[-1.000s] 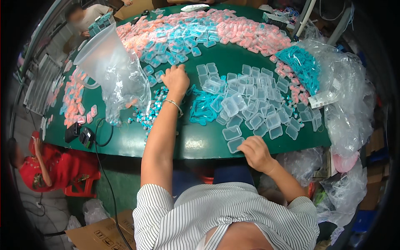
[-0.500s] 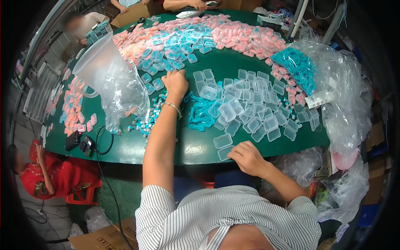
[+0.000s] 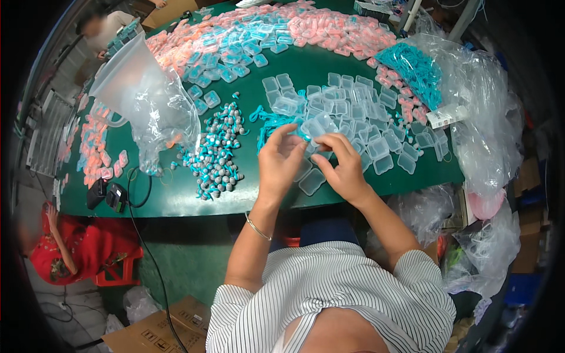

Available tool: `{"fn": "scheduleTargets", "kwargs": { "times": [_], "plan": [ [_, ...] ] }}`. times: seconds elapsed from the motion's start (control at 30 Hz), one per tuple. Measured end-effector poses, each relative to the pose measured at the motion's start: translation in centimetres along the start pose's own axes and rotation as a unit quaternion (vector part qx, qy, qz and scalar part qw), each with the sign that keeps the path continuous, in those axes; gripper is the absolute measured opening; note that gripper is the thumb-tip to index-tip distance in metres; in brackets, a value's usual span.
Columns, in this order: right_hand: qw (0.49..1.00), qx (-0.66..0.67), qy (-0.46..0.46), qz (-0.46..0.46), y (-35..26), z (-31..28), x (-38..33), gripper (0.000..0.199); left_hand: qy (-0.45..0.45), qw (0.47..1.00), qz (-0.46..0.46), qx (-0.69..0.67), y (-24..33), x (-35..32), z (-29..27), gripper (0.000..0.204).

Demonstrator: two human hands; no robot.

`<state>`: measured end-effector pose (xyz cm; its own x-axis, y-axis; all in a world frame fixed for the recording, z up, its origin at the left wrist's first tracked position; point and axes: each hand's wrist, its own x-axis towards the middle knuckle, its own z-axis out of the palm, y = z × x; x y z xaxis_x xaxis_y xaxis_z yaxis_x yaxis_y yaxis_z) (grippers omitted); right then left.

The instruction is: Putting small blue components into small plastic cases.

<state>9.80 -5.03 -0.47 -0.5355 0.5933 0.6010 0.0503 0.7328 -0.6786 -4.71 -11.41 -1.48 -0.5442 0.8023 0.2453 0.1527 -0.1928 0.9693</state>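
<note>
In front of me, above the near part of the table, my hands come together at a small open clear plastic case [image 3: 318, 126]. My right hand [image 3: 342, 169] is closed on the case's near edge. Between the fingertips of my left hand [image 3: 280, 165] is a small teal-and-grey plug-like piece [image 3: 306, 139], held beside the case. A pile of similar plug pieces [image 3: 219, 154] lies to the left of my left hand. Teal cords [image 3: 266, 122] lie behind my hands, and a heap of empty clear cases [image 3: 359, 106] spreads behind and right of them.
Filled pink and blue cases [image 3: 335, 29] cover the table's far side. A large clear bag [image 3: 156, 100] stands at left; teal cords [image 3: 412, 70] and plastic wrap [image 3: 485, 106] lie at right. Black devices [image 3: 116, 197] with a cable sit by the near left edge. A person in red [image 3: 76, 250] sits left.
My left hand has come back from the far end of the plug pile to the middle with a piece. My right hand has lifted an open case from the near edge toward it.
</note>
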Motion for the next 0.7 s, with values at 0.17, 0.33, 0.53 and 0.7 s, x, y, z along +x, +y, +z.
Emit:
{"fn": "scheduleTargets", "kwargs": {
  "times": [0.17, 0.33, 0.53, 0.7],
  "plan": [
    [0.998, 0.049, 0.029, 0.002, 0.5, 1.0, 0.0, 0.023, -0.053, 0.962, -0.113, -0.244, -0.5, -1.8, -0.4, 0.027],
    [0.996, 0.086, 0.034, 0.012, 0.9, 1.8, -0.9, 0.019, -0.059, 0.901, -0.157, -0.401, -1.5, -2.9, -0.9, 0.024],
    [0.999, 0.042, 0.009, -0.032, -0.1, 1.4, -0.5, 0.018, -0.031, 0.910, -0.161, -0.382, -1.0, -3.4, -1.3, 0.019],
    [0.997, -0.011, 0.044, -0.065, -0.6, 1.1, -0.9, 0.020, -0.027, 0.913, -0.152, -0.377, -0.4, -3.4, -0.4, 0.017]
  ]
}}
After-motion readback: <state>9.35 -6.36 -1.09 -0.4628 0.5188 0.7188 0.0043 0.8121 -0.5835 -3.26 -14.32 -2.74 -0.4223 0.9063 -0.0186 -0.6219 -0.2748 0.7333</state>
